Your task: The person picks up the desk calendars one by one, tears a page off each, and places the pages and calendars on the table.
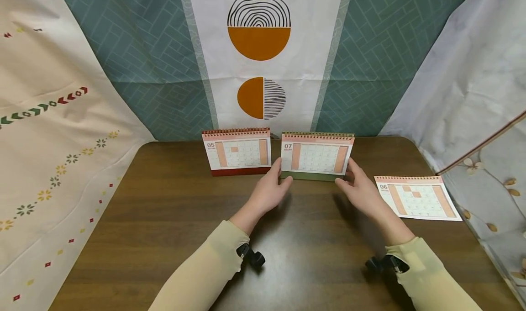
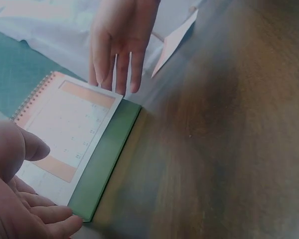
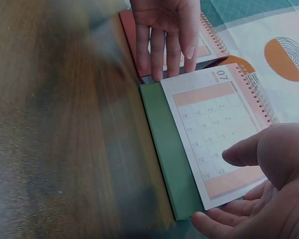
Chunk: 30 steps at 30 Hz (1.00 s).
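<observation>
The green calendar (image 1: 317, 158) stands between the left hand (image 1: 269, 191) and right hand (image 1: 362, 192), its long side running from one to the other. Both are spread, not pinching (neither looks nearer).

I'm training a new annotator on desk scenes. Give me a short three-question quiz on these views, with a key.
1. Short answer: which number is printed on the calendar between the left hand and the right hand?
2. True or false: in the head view, the 06 calendar appears to the left of the left hand.
3. Multiple choice: what colour is the strip along the bottom of the 05 calendar?
A) Green
B) Red
C) Blue

Key:
1. 07
2. False; the 06 calendar is to the right of the right hand.
3. B
</observation>
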Available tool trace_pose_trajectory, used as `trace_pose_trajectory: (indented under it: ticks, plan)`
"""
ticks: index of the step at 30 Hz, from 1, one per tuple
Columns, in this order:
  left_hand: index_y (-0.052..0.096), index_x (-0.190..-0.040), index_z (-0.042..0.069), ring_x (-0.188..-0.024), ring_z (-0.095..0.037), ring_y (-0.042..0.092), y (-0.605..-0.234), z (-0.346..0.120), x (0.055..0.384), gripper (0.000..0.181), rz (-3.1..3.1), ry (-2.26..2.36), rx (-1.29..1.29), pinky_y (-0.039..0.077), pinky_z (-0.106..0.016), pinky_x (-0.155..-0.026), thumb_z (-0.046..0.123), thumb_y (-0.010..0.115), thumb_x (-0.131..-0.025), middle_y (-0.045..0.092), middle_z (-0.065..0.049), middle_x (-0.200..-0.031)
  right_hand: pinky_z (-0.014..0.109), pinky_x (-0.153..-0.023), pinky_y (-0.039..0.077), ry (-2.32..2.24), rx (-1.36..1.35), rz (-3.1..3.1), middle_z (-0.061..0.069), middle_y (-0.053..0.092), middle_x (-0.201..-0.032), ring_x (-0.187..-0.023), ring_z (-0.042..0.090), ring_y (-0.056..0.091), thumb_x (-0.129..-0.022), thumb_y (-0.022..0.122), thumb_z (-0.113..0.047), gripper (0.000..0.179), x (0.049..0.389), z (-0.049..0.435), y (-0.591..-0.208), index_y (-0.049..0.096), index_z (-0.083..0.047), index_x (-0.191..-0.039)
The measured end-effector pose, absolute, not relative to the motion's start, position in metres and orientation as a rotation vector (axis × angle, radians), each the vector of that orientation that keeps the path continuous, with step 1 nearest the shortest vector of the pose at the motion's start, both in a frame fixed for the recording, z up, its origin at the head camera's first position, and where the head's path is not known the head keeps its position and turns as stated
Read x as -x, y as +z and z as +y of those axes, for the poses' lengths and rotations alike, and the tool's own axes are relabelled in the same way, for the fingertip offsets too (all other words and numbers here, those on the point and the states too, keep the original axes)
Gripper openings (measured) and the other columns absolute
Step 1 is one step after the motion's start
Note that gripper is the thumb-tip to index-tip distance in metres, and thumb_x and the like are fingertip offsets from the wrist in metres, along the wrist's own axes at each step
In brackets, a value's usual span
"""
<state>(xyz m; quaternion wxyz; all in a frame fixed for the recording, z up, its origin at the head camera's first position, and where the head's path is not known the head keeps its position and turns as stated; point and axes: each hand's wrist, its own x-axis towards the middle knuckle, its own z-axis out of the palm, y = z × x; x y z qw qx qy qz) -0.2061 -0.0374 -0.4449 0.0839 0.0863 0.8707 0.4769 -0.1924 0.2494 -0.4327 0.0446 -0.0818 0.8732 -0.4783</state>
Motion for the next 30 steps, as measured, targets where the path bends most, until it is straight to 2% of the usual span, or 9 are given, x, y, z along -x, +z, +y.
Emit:
trace_pose_trajectory:
  ticks: [7, 18, 23, 30]
  plan:
    - [0.020, -0.177, 0.009, -0.155, -0.030, 0.047, -0.446, -0.031, 0.213, 0.076, 2.614, 1.441, -0.244, 0.037, -0.050, -0.126, 0.028, 0.060, -0.114, 0.036, -0.014, -0.176, 0.066, -0.118, 0.041, -1.479, 0.233, 2.650, 0.031, 0.036, -0.170, -0.153, 0.051, 0.043, -0.114, 0.060, -0.012, 0.081, 0.208, 0.248, -0.432, 0.010, -0.005, -0.177]
    - [0.017, -0.176, 0.004, -0.162, -0.030, 0.034, -0.459, -0.026, 0.226, 0.078, 2.646, 1.452, -0.277, 0.028, -0.047, -0.130, 0.029, 0.057, -0.113, 0.027, -0.016, -0.180, 0.068, -0.121, 0.033, -1.478, 0.157, 2.648, 0.030, 0.042, -0.168, -0.157, 0.048, 0.038, -0.114, 0.061, -0.016, 0.080, 0.224, 0.247, -0.433, 0.012, -0.010, -0.178]
    - [0.017, -0.176, 0.005, -0.162, -0.030, 0.035, -0.451, -0.024, 0.224, 0.077, 2.657, 1.421, -0.249, 0.030, -0.047, -0.130, 0.024, 0.058, -0.114, 0.028, -0.015, -0.180, 0.070, -0.121, 0.031, -1.471, 0.121, 2.643, 0.030, 0.036, -0.171, -0.158, 0.049, 0.034, -0.115, 0.060, -0.018, 0.082, 0.225, 0.249, -0.434, 0.009, -0.011, -0.178]
    - [0.014, -0.177, 0.005, -0.165, -0.027, 0.025, -0.453, -0.022, 0.224, 0.080, 2.659, 1.399, -0.246, 0.024, -0.044, -0.132, 0.025, 0.059, -0.115, 0.020, -0.013, -0.182, 0.069, -0.124, 0.029, -1.520, 0.103, 2.609, 0.025, 0.025, -0.178, -0.161, 0.047, 0.029, -0.115, 0.059, -0.018, 0.083, 0.224, 0.250, -0.436, 0.005, -0.013, -0.178]
